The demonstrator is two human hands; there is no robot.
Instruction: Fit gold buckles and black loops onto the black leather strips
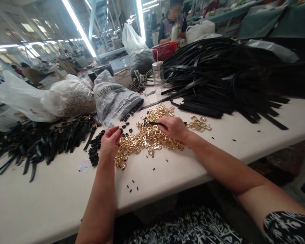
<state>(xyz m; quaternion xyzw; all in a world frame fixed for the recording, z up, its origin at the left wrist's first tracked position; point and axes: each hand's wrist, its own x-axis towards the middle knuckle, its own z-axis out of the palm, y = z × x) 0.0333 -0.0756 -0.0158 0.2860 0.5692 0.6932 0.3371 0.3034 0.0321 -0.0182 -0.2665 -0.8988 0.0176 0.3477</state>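
Note:
My right hand is closed round a narrow black strap, whose end points left over a heap of gold metal buckles. My left hand pinches a small black loop between thumb and fingertips, at the left side of that heap. Just left of this hand lies a pile of black loops. A few more loops are scattered behind the buckles. A smaller group of gold buckles sits beyond my right wrist.
Black straps form a large pile at the right back. Finished-looking straps with gold buckles lie at the left. A grey plastic bag, clear bags, a glass bottle and a red basket stand behind. Another person sits opposite.

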